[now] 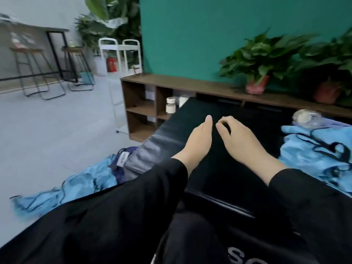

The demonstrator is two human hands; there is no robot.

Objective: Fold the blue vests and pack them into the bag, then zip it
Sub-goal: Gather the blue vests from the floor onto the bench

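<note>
Black sleeves nearest, left hand (200,138) flat, right hand (238,138) loosely curled, blue vests (316,149) beside it

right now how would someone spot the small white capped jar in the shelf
Start at the long brown wooden cubby shelf against the green wall. Go to its second compartment from the left end, just past the far left corner of the black surface the hands rest on. The small white-capped jar stands upright on the middle board, shorter and nearer than the blurry white object beside it.
</note>
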